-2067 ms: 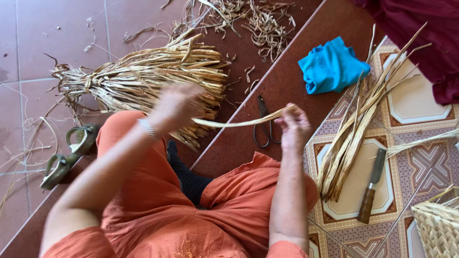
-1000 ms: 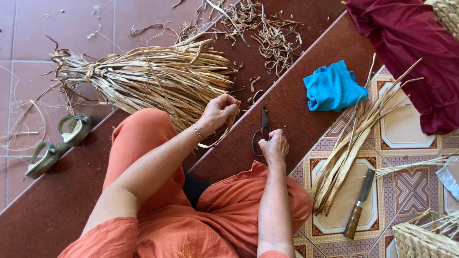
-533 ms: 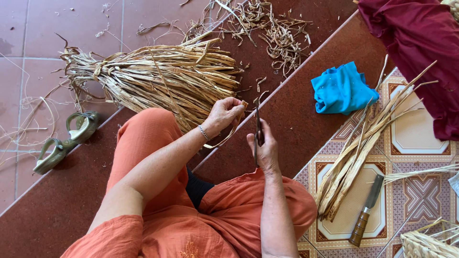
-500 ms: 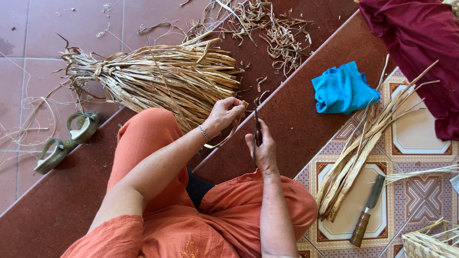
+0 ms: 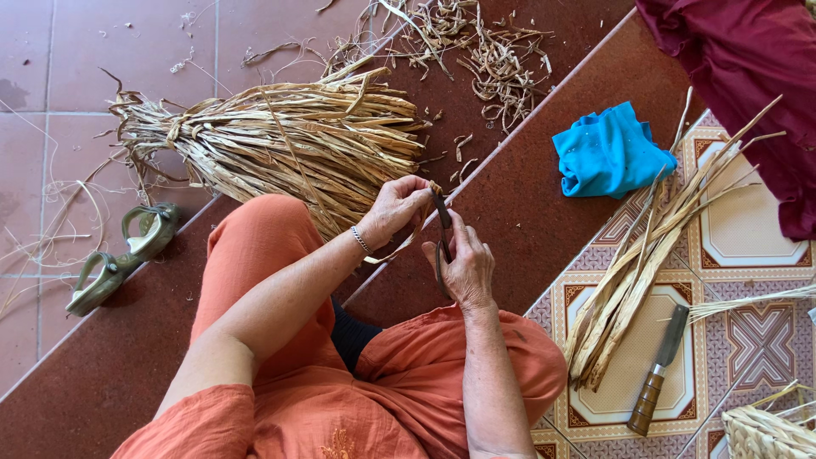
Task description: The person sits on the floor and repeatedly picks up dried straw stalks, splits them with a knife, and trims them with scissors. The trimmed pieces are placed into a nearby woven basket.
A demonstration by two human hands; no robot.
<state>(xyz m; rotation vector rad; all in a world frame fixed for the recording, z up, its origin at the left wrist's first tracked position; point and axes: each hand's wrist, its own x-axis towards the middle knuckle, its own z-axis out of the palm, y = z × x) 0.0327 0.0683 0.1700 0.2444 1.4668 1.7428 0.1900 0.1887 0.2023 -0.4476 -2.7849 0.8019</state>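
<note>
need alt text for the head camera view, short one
A seated person in orange clothes holds scissors in the right hand and a dried leaf strip in the left hand, above a tied bundle of dried leaves. A blue cloth, loose leaf strips and a knife lie to the right, sandals to the left.

Leaf bundle (image 5: 280,149) lies left, beyond the hands; cloth (image 5: 610,153), loose strips (image 5: 646,263) and knife (image 5: 659,370) lie right (on tiles).

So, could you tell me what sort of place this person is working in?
Probably a tiled step or porch of a home used for weaving: a tied bundle of dried leaves on red floor tiles, scattered trimmings, and a woven basket nearby.
</note>
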